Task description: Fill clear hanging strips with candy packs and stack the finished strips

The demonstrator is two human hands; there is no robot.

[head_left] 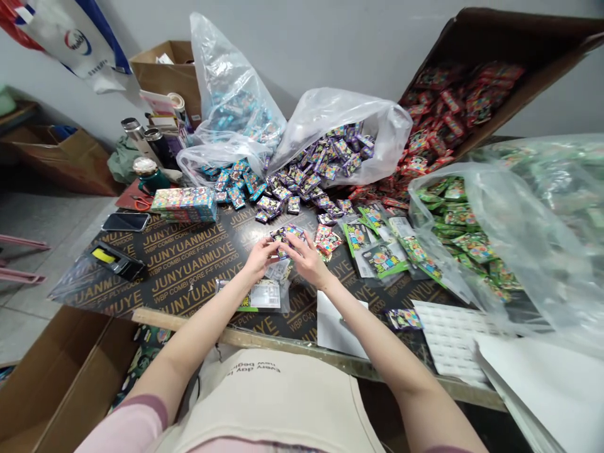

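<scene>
My left hand [258, 257] and my right hand [306, 258] meet over the middle of the dark plywood table [189, 264]. Both pinch a small stack of colourful packets [285, 236] held between their fingertips. Under the hands lies a clear sleeve with a printed card [264, 294]. Just beyond the hands sits a loose heap of purple packets [292, 189] and a few red packets [329, 240].
Clear bags hold blue packets [236, 119], purple packets [340, 148] and green packets [467, 233]. A tilted carton [472, 94] spills red ones. A boxed stack [185, 204], a phone [126, 221], a tape dispenser [113, 259], bottles [151, 148] stand left. White sheets [448, 336] lie right.
</scene>
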